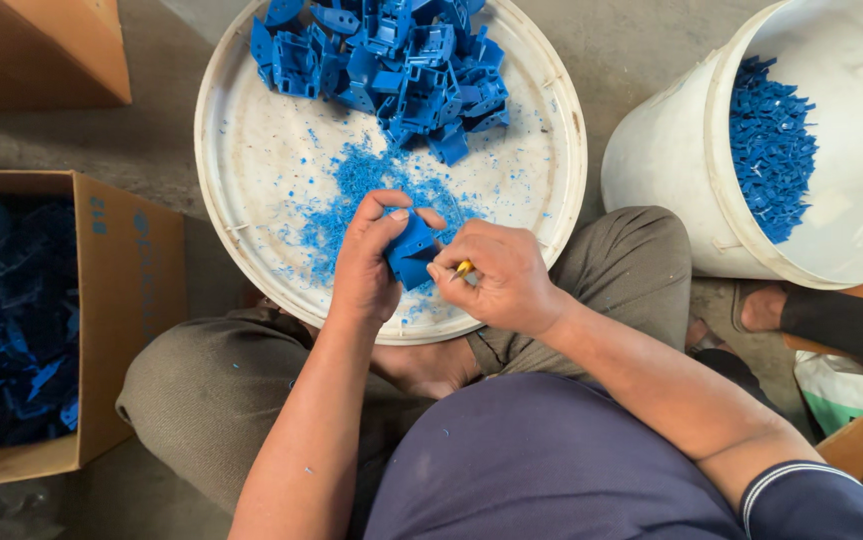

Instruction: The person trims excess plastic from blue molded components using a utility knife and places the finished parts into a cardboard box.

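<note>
One blue plastic part (412, 252), boxy, w/ flash.

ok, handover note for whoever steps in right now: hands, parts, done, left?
Left hand grips one blue plastic part over the white tray. Right hand pinches a small yellow-handled tool against that part.
Done: blue shavings lie on the tray; cardboard box on the left holds blue parts; white bucket holds small blue scraps.
Left: pile of blue parts at the tray's far edge.
</note>
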